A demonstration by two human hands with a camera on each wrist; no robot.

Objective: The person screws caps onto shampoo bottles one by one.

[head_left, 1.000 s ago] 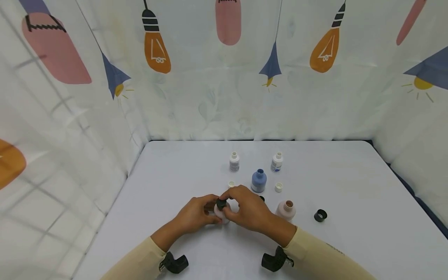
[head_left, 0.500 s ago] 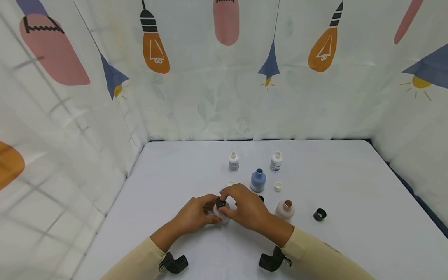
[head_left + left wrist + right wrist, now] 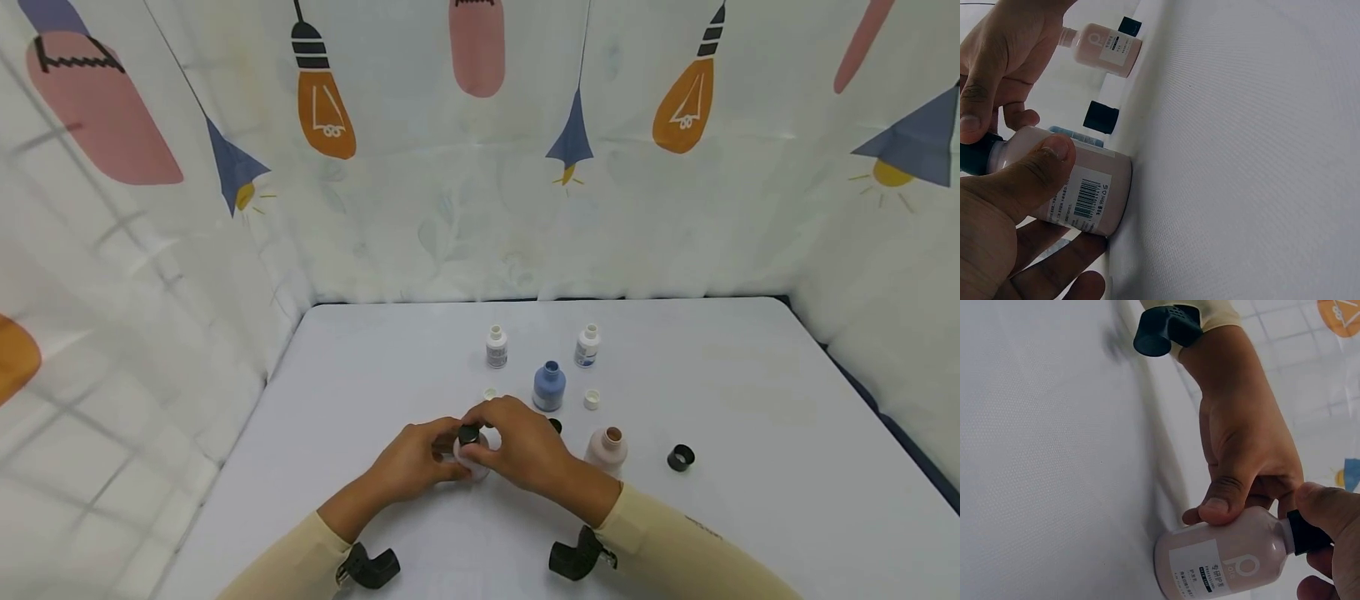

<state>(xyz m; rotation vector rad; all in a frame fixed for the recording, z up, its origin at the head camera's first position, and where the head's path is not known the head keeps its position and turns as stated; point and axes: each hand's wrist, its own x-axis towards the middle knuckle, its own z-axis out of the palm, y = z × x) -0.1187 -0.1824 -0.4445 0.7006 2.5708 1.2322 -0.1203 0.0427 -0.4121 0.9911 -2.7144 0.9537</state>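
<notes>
My left hand point(image 3: 412, 462) grips the body of a pale pink bottle point(image 3: 1241, 550), thumb on one side and fingers on the other. The bottle stands upright, its base at the table. On its neck sits a black screw cap point(image 3: 1305, 532), pinched between the thumb and fingers of my right hand point(image 3: 528, 446). The left wrist view shows a barcode label point(image 3: 1088, 203) on the bottle, close to my left thumb. Just beyond my right wrist is a second pink bottle point(image 3: 606, 451), uncapped, with a brownish mouth.
An uncapped blue bottle point(image 3: 550, 390) stands behind the hands, with two small uncapped white bottles point(image 3: 497, 350) farther back. A white cap point(image 3: 592, 400) lies near the blue bottle. To the right lies a black cap point(image 3: 681, 457); another black cap point(image 3: 556, 425) is partly hidden by my right hand.
The right fingers have shifted slightly around the black cap. The left hand keeps its hold on the bottle. The whole head view has drifted a little, so everything sits slightly farther left.
</notes>
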